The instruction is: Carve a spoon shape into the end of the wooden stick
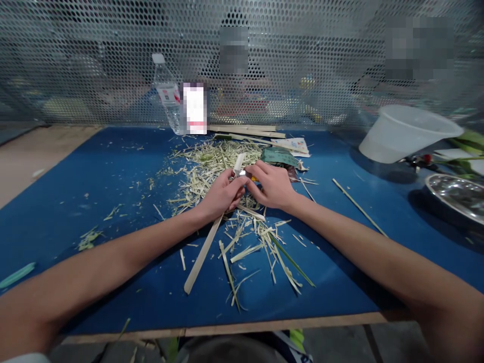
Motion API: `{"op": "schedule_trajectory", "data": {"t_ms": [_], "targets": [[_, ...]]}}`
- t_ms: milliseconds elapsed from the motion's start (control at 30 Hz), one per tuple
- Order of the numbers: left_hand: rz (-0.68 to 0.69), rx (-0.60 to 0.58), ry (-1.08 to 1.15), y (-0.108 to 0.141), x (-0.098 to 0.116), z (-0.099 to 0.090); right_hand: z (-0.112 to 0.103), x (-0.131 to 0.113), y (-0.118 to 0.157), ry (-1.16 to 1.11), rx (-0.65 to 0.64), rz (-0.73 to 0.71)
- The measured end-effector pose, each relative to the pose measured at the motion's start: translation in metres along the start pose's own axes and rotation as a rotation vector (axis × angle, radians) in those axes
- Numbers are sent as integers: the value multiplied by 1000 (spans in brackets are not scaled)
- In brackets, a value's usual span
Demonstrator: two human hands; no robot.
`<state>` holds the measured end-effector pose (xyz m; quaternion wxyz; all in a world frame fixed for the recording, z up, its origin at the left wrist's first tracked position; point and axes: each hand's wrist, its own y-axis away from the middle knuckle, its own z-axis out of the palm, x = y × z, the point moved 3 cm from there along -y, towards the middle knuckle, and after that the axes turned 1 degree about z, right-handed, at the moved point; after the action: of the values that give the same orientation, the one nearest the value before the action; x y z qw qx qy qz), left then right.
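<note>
Closest to the camera, a dark garment (242,350) with a yellow-green strip shows below the wooden edge of the blue worktop (223,326). Both forearms reach from the near corners towards the middle, and the hands meet there, just touching each other. The left hand (221,195) is closed around a long, pale bamboo strip (200,254), whose free end slants down towards the near edge. A slim white piece (239,165) stands up from between the hands, beside a small metallic glint. The right hand (273,185) is arched over this spot, its fingers (260,171) curled inward; whatever they pinch is hidden, so I cannot tell exactly what it is.

Pale shavings (215,161) form a loose heap under and beyond the hands, and longer green-edged slivers (260,247) scatter on the near side. Just past the hands lies a green sheet (279,156), beside a printed paper (291,146). Flat strips (245,130) lie along the far edge near a plastic water bottle (168,96). On the right, a white plastic tub (406,133) lies tipped on its side, near a steel tray (456,194). A perforated metal screen (113,50) stands beyond the worktop.
</note>
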<state>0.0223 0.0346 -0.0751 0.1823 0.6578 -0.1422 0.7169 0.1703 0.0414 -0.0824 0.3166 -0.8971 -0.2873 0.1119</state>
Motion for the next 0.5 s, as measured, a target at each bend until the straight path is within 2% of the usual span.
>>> {"op": "schedule_trajectory", "data": {"t_ms": [500], "targets": [[45, -15, 17, -3, -4, -2, 1, 0, -1, -4, -29, 25]]}}
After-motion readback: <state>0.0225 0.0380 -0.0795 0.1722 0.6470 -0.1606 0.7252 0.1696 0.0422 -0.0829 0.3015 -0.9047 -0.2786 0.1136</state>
